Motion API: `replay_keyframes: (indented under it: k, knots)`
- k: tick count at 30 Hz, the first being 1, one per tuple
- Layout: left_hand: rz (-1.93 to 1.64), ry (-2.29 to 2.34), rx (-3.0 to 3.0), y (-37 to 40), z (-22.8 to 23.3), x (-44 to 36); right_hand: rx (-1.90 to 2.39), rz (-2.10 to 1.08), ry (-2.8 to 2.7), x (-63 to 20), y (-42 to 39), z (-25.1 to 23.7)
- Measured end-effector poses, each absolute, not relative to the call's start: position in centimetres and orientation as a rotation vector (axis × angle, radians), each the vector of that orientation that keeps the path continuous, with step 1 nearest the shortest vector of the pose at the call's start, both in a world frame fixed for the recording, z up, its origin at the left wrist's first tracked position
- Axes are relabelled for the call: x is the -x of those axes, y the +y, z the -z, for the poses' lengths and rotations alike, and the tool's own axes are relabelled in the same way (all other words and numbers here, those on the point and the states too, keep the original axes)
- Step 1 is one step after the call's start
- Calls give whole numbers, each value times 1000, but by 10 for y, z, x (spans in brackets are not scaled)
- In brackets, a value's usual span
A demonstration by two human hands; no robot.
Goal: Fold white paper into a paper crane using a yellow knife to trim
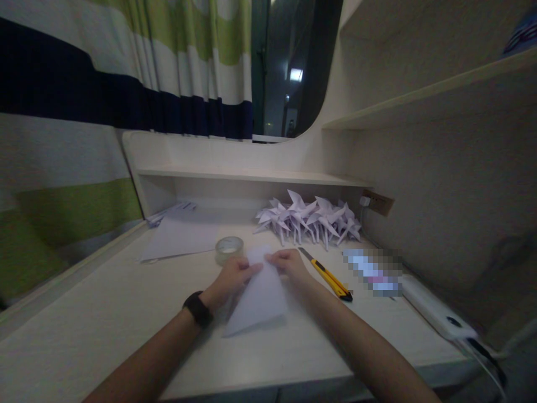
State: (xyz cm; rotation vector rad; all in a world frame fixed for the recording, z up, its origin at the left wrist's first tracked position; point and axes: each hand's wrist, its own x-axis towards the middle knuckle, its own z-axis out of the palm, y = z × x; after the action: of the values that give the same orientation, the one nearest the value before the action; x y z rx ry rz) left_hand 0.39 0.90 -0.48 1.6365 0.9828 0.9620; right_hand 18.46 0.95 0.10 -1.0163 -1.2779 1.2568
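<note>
Together, fingers [283, 258] pinch thin, tapering white paper [260, 302].

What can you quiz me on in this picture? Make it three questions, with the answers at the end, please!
1. True or false: the left hand and the right hand both hold the paper.

2. Where is the tape?
A) in the right hand
B) beside the left hand
C) on top of the paper

3. Fill in: the pinwheels lie farther back than the yellow ____.

Key:
1. True
2. B
3. cutter
</note>
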Motion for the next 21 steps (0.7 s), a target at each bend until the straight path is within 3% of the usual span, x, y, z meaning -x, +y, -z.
replay_keyframes:
  k: [12,21]
  knots:
    - [-723,845,-1831,1,0,-1,1057,-1332,-1195,-190,12,-2]
    - [-802,857,-1661,-3,-1,-3,1148,-1295,-1319,-194,17,-1]
